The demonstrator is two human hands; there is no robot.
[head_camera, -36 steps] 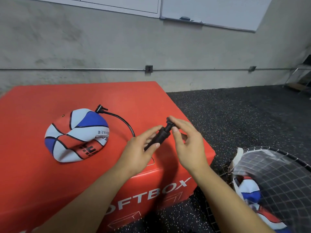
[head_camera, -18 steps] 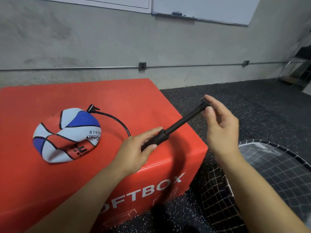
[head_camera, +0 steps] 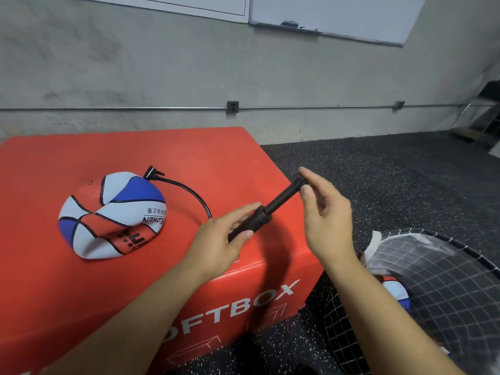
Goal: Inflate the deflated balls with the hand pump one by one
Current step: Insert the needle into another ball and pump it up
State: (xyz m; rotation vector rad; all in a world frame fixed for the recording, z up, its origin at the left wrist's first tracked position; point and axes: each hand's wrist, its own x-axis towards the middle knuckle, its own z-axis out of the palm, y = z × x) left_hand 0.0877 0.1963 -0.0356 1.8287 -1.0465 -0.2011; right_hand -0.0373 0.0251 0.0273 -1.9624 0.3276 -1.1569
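Note:
A deflated red, white and blue ball lies caved in on the red soft box. A thin black hose runs from a fitting at the ball's top edge to the black hand pump. My left hand grips the pump's barrel. My right hand pinches the handle at the end of the rod, which is drawn partway out of the barrel.
A black net bag stands on the speckled dark floor at the right, with another red, white and blue ball inside it. A grey wall with a whiteboard stands behind the box.
The rod went from pushed in to pulled far out half a second ago. Now my right hand has moved back toward the barrel, and the rod shows shorter.

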